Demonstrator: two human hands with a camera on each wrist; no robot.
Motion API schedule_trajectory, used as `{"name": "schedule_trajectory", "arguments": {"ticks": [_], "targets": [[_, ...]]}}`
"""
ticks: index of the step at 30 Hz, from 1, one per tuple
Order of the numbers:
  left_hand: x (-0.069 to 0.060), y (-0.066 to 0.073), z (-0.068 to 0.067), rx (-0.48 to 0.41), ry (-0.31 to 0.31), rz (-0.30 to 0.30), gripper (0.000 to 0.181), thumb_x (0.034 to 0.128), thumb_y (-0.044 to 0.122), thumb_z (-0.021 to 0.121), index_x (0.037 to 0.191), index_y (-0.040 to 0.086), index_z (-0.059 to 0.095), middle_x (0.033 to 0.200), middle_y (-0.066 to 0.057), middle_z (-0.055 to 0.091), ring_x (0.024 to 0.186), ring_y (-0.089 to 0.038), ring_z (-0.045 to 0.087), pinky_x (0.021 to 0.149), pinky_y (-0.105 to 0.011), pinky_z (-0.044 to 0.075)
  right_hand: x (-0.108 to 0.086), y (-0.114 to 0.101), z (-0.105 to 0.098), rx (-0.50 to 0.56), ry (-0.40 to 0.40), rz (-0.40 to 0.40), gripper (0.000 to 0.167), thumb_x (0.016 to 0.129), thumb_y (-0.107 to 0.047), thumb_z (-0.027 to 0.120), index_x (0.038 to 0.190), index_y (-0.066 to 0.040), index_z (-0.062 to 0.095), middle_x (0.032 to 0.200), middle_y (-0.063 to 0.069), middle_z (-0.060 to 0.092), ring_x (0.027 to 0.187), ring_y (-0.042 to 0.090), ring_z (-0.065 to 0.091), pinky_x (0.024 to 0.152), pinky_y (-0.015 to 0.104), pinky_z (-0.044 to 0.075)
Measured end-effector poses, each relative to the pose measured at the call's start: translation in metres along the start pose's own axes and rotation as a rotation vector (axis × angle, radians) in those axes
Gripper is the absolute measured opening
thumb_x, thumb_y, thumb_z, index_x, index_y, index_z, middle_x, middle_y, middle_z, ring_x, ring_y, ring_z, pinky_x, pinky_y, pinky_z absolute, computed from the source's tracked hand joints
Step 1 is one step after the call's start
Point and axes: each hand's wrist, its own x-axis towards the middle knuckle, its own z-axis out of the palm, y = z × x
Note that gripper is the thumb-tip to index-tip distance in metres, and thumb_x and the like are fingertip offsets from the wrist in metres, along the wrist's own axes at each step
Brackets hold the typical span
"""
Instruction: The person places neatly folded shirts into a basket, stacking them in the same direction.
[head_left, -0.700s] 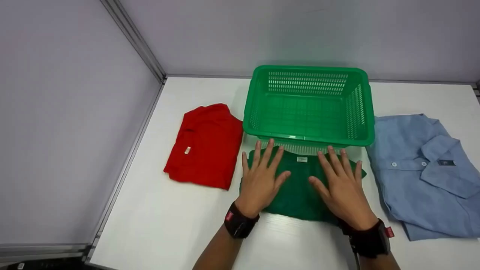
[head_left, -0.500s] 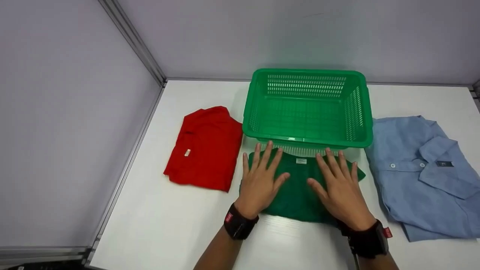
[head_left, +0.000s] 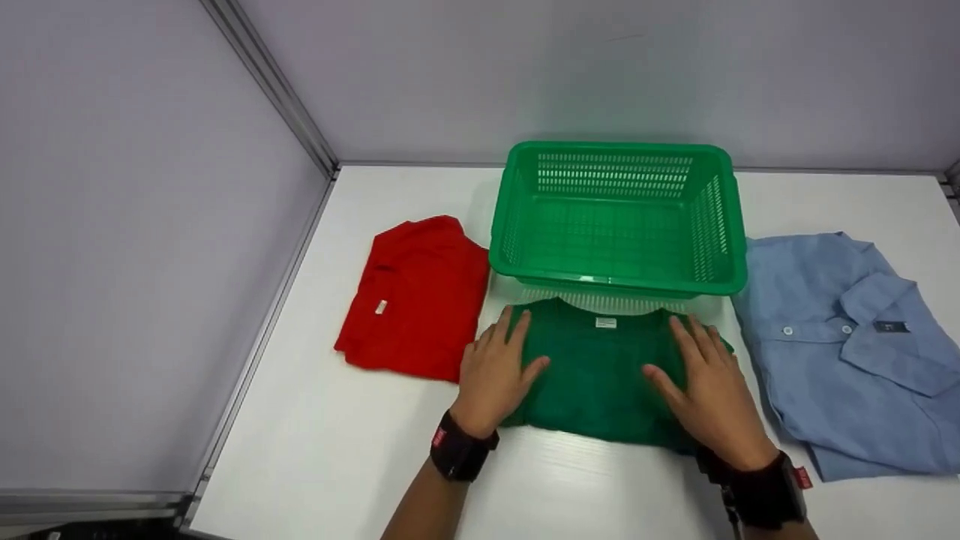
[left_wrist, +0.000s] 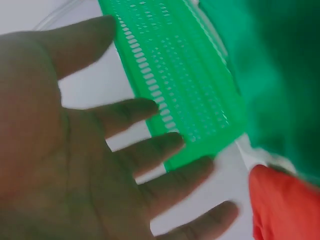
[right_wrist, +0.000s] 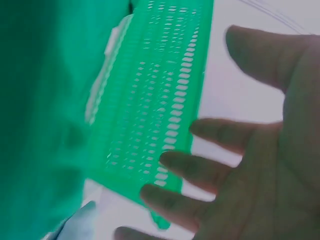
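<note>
A folded green shirt (head_left: 600, 382) lies flat in the head view, its neckline and white label toward the basket. Over its left side is my left hand (head_left: 491, 379), fingers extended and thumb pointing inward. My right hand (head_left: 712, 397) is spread the same way over the right side. Neither hand grips the cloth, and whether the palms touch it cannot be told. In the left wrist view the left fingers (left_wrist: 165, 150) are straight and apart, with green cloth (left_wrist: 285, 75) beyond. Straight right fingers (right_wrist: 190, 165) show in the right wrist view.
A green plastic basket (head_left: 616, 285) with slotted walls stands just behind the green shirt, near the back wall. To the left lies a folded red shirt (head_left: 420, 307). A folded light-blue collared shirt (head_left: 825, 375) lies to the right on the white table (head_left: 315, 450).
Both hands have moved apart, the left one leftward and the right one rightward, and slightly back toward the body. More of the green shirt shows between them. The shirts and basket stay in place.
</note>
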Motion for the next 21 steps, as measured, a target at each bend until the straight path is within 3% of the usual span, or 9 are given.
{"name": "schedule_trajectory", "arguments": {"ticks": [4,8,11,14,18,21], "targets": [[-0.003,-0.012,0.0,-0.066,0.014,-0.103,0.066,0.0985,0.04,0.074,0.149,0.001,0.056,0.141,-0.024,0.064,0.115,-0.038,0.071,0.089,-0.054,0.061,-0.004,0.024,-0.011,0.131,0.003,0.079,0.084,0.103,-0.034,0.069,0.161,0.011,0.027,0.161,0.042,0.032,0.147,0.063,0.032,0.115,0.077,0.03],[-0.004,-0.021,0.004,-0.153,-0.025,-0.18,0.066,0.0983,0.039,0.075,0.143,-0.006,0.058,0.126,-0.026,0.069,0.105,-0.039,0.073,0.085,-0.056,0.063,-0.007,0.045,-0.017,0.25,-0.123,0.237,0.097,0.105,-0.043,0.063,0.165,0.01,0.008,0.159,0.045,0.031,0.143,0.063,0.04,0.111,0.072,0.041],[-0.002,-0.025,0.006,-0.229,-0.055,-0.201,0.068,0.098,0.037,0.076,0.143,-0.01,0.057,0.125,-0.028,0.068,0.106,-0.041,0.073,0.089,-0.057,0.062,-0.009,0.054,-0.018,0.321,-0.229,0.365,0.106,0.105,-0.052,0.059,0.166,0.005,-0.005,0.158,0.045,0.032,0.141,0.061,0.044,0.108,0.066,0.048],[0.003,-0.027,0.007,-0.324,-0.089,-0.203,0.071,0.0971,0.035,0.077,0.145,-0.012,0.053,0.129,-0.031,0.067,0.114,-0.043,0.07,0.096,-0.057,0.06,-0.008,0.056,-0.015,0.448,-0.27,0.441,0.108,0.105,-0.053,0.059,0.166,0.001,-0.012,0.161,0.042,0.029,0.147,0.057,0.038,0.114,0.062,0.045],[0.01,-0.029,0.007,-0.472,-0.175,-0.212,0.076,0.0971,0.03,0.076,0.152,-0.011,0.044,0.143,-0.031,0.06,0.13,-0.044,0.061,0.11,-0.058,0.052,-0.005,0.054,-0.01,0.632,-0.279,0.492,0.106,0.106,-0.045,0.061,0.167,-0.004,-0.016,0.166,0.041,0.018,0.154,0.054,0.029,0.121,0.062,0.036],[0.013,-0.031,0.008,-0.562,-0.233,-0.21,0.077,0.0969,0.024,0.075,0.157,-0.008,0.039,0.153,-0.029,0.053,0.139,-0.043,0.054,0.116,-0.059,0.046,-0.004,0.052,-0.008,0.704,-0.283,0.519,0.105,0.106,-0.042,0.061,0.167,-0.006,-0.018,0.168,0.039,0.016,0.155,0.051,0.029,0.122,0.06,0.036]]}}
